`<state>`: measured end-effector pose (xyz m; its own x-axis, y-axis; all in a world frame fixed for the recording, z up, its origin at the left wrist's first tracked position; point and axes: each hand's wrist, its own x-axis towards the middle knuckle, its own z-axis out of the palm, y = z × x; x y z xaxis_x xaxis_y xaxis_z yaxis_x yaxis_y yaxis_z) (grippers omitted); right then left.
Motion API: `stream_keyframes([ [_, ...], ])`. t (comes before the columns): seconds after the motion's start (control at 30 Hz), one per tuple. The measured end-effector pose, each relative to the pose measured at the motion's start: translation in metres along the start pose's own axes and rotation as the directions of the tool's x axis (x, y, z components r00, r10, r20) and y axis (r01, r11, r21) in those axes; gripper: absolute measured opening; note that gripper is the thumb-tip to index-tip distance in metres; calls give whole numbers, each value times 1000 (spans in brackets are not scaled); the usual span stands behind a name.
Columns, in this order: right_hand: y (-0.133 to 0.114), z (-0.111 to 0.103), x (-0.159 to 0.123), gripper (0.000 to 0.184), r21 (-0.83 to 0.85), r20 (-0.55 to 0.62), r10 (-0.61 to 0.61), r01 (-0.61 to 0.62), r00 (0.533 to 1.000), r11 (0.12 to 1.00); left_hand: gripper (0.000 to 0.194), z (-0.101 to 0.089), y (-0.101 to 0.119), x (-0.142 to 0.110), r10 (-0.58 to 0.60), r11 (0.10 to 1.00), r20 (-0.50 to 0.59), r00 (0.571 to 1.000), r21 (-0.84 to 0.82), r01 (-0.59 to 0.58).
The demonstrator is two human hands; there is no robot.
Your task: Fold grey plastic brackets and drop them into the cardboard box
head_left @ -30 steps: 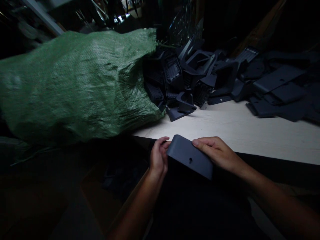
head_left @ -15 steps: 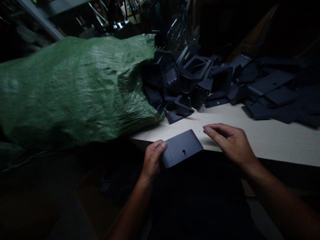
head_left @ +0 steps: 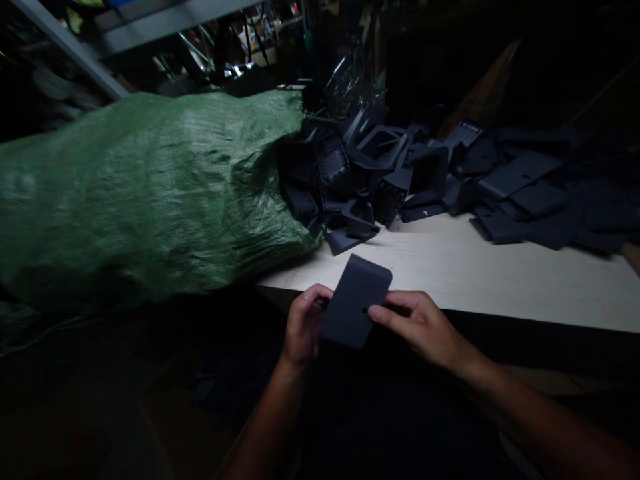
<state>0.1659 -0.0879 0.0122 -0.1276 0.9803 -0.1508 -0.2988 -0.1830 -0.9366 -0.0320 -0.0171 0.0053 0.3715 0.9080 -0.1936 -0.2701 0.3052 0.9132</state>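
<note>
A dark grey flat plastic plate [head_left: 354, 303] with a small hole and rounded corners is held up in front of the table edge, tilted. My right hand [head_left: 425, 327] pinches its right edge, the thumb on the front face beside the hole. At the left edge, my left hand [head_left: 304, 323] is curled against the plate, its fingertips partly hidden behind it. Beyond my hands, an angled dark plastic piece [head_left: 353, 230] lies on the pale tabletop [head_left: 425, 267] by the mouth of a green woven sack [head_left: 165, 193].
Many dark bracket-like plastic parts [head_left: 380, 153] spill from the sack across the back of the table. Flat dark plates [head_left: 530, 193] are heaped at the right. Clear plastic wrap [head_left: 345, 77] and a metal rail [head_left: 175, 25] stand behind. Below the table it is very dark.
My right hand has moved left and taken hold of the plate's right edge. The plate has turned more upright, and my left thumb has come off its front face.
</note>
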Motion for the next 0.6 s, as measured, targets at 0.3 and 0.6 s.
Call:
stream_keyframes([
  [0.3,4,7,-5,26,-421,116,-92,133,989,897,41,21,14,19,-375,869,290,881,-223,443],
  [0.6,26,21,0,37,-218,-94,-293,267,952,939,27,49,-18,4,-134,955,-43,990,-271,118],
])
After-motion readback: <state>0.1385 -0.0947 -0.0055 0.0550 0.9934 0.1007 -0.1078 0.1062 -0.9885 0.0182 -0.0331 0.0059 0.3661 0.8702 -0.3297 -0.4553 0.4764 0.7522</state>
